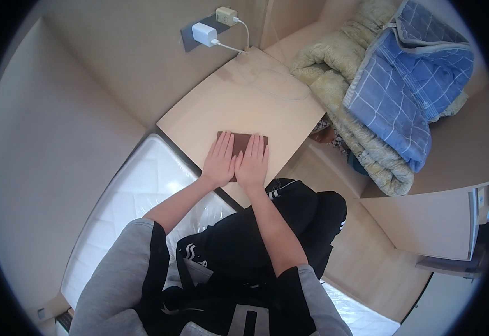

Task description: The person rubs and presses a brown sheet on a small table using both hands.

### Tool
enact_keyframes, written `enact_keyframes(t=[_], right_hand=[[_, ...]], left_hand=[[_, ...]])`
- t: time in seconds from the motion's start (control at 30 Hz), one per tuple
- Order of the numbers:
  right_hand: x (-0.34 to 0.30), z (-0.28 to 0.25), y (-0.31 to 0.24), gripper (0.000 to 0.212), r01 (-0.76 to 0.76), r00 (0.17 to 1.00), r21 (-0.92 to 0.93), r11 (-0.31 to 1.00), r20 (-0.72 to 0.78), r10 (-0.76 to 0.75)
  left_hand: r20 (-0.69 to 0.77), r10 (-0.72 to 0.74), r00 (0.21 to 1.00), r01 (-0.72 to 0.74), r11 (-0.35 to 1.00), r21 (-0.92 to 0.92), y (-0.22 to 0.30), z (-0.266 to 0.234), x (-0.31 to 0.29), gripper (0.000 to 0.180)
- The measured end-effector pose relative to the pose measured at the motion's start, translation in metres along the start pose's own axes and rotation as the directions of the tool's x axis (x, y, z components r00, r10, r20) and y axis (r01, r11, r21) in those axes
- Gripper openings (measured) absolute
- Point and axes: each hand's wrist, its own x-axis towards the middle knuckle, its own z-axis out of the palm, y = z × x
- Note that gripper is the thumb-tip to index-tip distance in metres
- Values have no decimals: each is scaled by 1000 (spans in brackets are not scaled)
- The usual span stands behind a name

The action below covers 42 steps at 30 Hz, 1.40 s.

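A brown, flat, roughly square piece [241,147] lies on the pale wooden tabletop [199,112]; whether it is paper, card or something else I cannot make out. My left hand [219,162] rests flat over its left side, fingers stretched out and pointing away from me. Over its right side lies my right hand [251,163], also flat with straight fingers. The thumbs nearly meet near the middle. Brown shows between the hands and at the far corners, while the palms hide the rest.
Two white chargers, one nearer [203,35] and one farther [226,17], sit in a dark wall socket strip, with cables trailing onto the tabletop. At right are a folded yellowish quilt [334,73] and a blue checked pad [387,92]. A plastic-covered white mattress [138,185] lies left.
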Motion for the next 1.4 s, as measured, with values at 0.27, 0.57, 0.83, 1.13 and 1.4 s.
enact_keyframes(t=[0.27,0.57,0.83,1.13,1.4], right_hand=[[36,12,10,61,-7,1000,-27,1000,-19,6],[62,23,19,61,-90,996,-49,995,-17,89],[27,9,13,58,-34,997,39,999,-64,36],[-26,2,7,61,-52,999,-36,998,12,53],[-7,5,15,62,-52,998,-32,998,-20,51]], left_hand=[[-9,3,1000,-3,999,36,-10,8,39,62],[-28,-47,998,49,997,60,-8,15,69,62],[-11,-66,998,67,995,74,2,13,31,59],[-18,-50,999,50,999,19,22,11,-22,60],[20,-26,999,26,1000,7,15,12,4,63]])
